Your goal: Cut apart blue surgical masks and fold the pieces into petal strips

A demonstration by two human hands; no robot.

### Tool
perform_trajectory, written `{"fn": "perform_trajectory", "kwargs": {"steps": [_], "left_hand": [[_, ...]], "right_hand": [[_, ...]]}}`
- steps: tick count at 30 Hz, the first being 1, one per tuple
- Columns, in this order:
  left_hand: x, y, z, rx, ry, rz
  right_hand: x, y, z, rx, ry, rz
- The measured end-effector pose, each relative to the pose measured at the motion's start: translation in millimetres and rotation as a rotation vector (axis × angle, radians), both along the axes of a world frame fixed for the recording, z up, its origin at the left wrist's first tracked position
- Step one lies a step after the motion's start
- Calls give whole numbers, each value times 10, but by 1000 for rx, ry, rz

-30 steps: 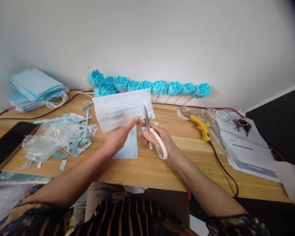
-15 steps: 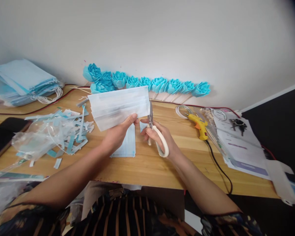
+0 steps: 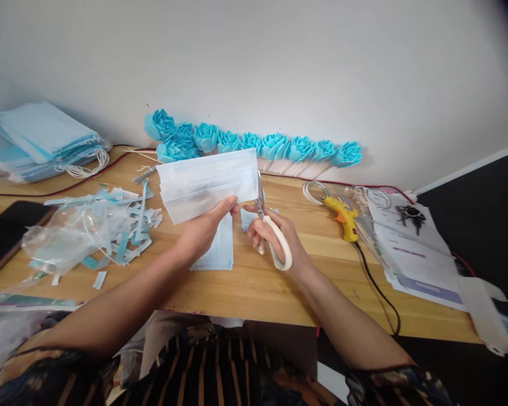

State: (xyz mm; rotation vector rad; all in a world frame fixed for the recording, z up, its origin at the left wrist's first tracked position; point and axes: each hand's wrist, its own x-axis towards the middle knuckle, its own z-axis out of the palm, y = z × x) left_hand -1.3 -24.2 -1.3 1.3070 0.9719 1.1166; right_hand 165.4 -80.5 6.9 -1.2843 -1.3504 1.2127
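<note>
Pale wooden surface (image 3: 279, 293) set against a plain white wall (image 3: 254, 62), with a dark area at the right edge of the frame. At centre, my left hand (image 3: 203, 230) pinches pleated face-mask sheets (image 3: 207, 183); my right hand (image 3: 285, 234) grips white-handled scissors (image 3: 278, 237), their blades at the sheets' right edge. Blue fabric flowers (image 3: 275, 146) line the wall at upper centre. A mask stack (image 3: 46, 135) occupies the upper left, cut strips (image 3: 139, 225) the left, and a yellow glue gun (image 3: 344, 217) the right.
</note>
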Motion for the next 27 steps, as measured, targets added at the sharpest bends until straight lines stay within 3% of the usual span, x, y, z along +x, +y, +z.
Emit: {"fn": "perform_trajectory", "kwargs": {"steps": [7,19,27], "left_hand": [[0,4,-16,68,-10,0],[8,-13,53,38,-23,4],[9,3,13,32,-57,2]], "right_hand": [[-8,-10,-11,-22,52,-26],[-33,-37,-13,-46,124,-56],[-39,-34,-45,-55,144,-70]]}}
